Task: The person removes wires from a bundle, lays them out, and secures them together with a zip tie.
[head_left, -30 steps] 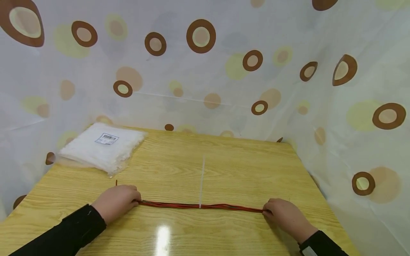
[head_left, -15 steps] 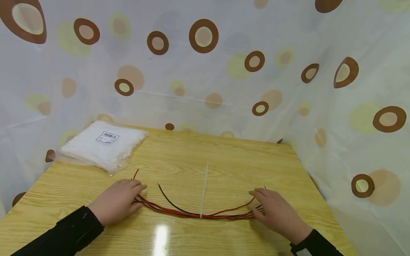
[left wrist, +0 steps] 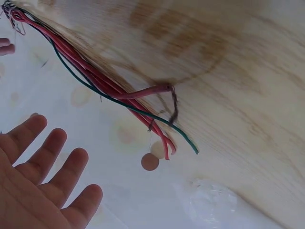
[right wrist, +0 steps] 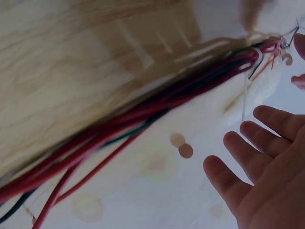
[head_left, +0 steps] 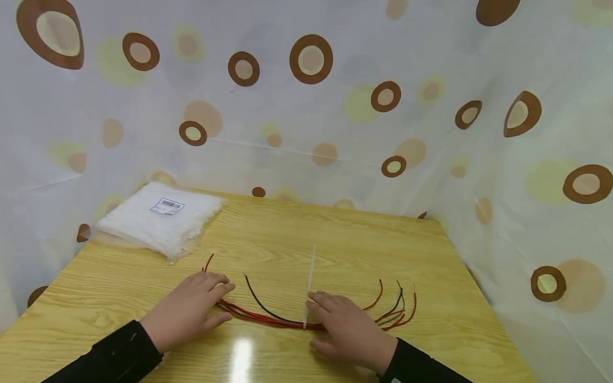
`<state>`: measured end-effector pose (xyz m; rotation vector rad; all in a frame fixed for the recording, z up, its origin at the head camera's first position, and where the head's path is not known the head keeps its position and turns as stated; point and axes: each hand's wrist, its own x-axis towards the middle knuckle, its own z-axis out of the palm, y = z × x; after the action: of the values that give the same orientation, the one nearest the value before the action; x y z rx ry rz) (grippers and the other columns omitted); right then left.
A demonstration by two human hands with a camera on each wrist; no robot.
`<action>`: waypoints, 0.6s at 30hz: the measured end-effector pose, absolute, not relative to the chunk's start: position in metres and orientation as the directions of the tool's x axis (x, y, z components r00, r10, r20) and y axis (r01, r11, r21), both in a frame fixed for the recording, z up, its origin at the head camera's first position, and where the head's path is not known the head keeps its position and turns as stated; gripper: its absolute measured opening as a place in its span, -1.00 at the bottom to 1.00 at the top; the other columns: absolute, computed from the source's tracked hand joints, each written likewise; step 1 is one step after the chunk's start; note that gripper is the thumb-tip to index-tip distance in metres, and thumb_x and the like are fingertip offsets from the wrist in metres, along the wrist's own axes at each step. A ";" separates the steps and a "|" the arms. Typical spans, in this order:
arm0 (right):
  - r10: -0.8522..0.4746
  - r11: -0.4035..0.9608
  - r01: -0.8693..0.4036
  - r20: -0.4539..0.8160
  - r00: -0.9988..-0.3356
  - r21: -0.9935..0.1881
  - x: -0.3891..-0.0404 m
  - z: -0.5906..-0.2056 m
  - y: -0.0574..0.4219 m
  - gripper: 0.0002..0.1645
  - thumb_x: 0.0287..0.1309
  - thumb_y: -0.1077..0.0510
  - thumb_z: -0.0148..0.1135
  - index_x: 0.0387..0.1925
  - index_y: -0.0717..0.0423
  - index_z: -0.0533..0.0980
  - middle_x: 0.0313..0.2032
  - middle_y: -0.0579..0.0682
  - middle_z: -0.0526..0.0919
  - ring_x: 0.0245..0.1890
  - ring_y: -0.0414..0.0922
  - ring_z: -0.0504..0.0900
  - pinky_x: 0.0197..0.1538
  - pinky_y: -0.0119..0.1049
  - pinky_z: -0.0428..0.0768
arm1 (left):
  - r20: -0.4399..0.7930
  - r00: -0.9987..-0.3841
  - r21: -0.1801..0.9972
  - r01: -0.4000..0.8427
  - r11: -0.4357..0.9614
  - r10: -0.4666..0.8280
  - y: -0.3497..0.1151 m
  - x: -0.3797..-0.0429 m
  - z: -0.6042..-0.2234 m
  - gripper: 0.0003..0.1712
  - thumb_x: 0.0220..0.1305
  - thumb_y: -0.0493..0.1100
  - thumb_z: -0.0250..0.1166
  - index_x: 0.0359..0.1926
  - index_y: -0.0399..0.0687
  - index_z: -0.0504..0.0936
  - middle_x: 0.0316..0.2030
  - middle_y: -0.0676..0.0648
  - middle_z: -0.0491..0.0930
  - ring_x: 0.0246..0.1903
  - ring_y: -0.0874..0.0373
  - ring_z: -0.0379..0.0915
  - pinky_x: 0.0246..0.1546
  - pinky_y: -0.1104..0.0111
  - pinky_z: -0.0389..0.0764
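Observation:
A bundle of red, black and green wires (head_left: 265, 318) lies crosswise on the table, its loose ends fanned out at both sides. Round its middle sits a white cable tie (head_left: 311, 274), the long tail pointing away to the back. My left hand (head_left: 189, 307) hovers over the left part of the bundle with fingers extended and holds nothing. Close beside the tie, my right hand (head_left: 351, 331) covers part of the wires from above. Both wrist views show bare palms: the left hand's fingers (left wrist: 66, 174) and the right hand's fingers (right wrist: 252, 152) are spread, apart from the wires.
A clear plastic bag of white items (head_left: 158, 218) with a barcode label lies at the table's back left. The wooden table (head_left: 364, 244) is bordered at the back and sides by a patterned curtain (head_left: 268, 106).
Both hands have let go of the bundle's ends, and the wires have sprung apart there. My right hand has moved left to the tie; my left hand has shifted slightly right.

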<state>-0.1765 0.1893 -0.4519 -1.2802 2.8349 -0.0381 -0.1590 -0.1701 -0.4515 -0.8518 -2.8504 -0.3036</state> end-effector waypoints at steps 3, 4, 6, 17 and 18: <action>-0.743 0.669 -0.742 -0.060 -0.666 -0.050 -0.179 -0.457 0.186 -0.19 0.31 -0.30 0.16 0.41 0.06 0.34 0.42 0.00 0.31 0.40 -0.05 0.30 0.36 -0.01 0.36 | 0.205 -0.826 0.163 0.558 0.813 0.526 -0.168 -0.156 -0.451 -0.38 0.29 0.16 0.32 0.23 -0.09 0.56 0.17 -0.11 0.51 0.20 -0.12 0.40 0.26 -0.05 0.37; -0.740 0.672 -0.738 -0.072 -0.669 -0.056 -0.179 -0.459 0.186 -0.20 0.31 -0.31 0.15 0.40 0.06 0.35 0.41 0.00 0.32 0.40 -0.05 0.30 0.36 0.00 0.36 | 0.206 -0.824 0.164 0.560 0.812 0.527 -0.168 -0.156 -0.451 -0.38 0.29 0.17 0.31 0.23 -0.09 0.56 0.17 -0.11 0.51 0.20 -0.12 0.40 0.27 -0.05 0.37; -0.733 0.679 -0.730 -0.095 -0.673 -0.071 -0.181 -0.461 0.186 -0.21 0.32 -0.33 0.12 0.39 0.03 0.36 0.40 -0.02 0.34 0.39 -0.06 0.31 0.36 0.01 0.36 | 0.207 -0.822 0.163 0.563 0.810 0.530 -0.167 -0.155 -0.451 -0.38 0.31 0.19 0.29 0.24 -0.08 0.56 0.17 -0.10 0.50 0.20 -0.11 0.39 0.27 -0.05 0.36; -0.728 0.685 -0.710 -0.148 -0.669 -0.161 -0.187 -0.465 0.185 -0.23 0.34 -0.38 0.05 0.40 -0.06 0.35 0.39 -0.08 0.35 0.39 -0.08 0.32 0.35 -0.01 0.37 | 0.214 -0.805 0.143 0.586 0.797 0.553 -0.166 -0.155 -0.447 -0.44 0.32 0.18 0.29 0.18 -0.04 0.61 0.14 -0.07 0.52 0.19 -0.09 0.40 0.25 -0.04 0.38; -0.729 0.685 -0.710 -0.148 -0.669 -0.163 -0.188 -0.465 0.185 -0.22 0.33 -0.38 0.05 0.40 -0.06 0.35 0.39 -0.08 0.35 0.39 -0.08 0.32 0.35 -0.01 0.38 | 0.212 -0.804 0.144 0.588 0.796 0.555 -0.165 -0.155 -0.447 -0.45 0.32 0.17 0.29 0.18 -0.04 0.61 0.14 -0.07 0.52 0.19 -0.09 0.40 0.25 -0.04 0.38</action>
<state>-0.1875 0.1852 -0.4654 -1.1650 2.6958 -0.1347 -0.1550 -0.1653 -0.4471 -0.9055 -2.8248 -0.3048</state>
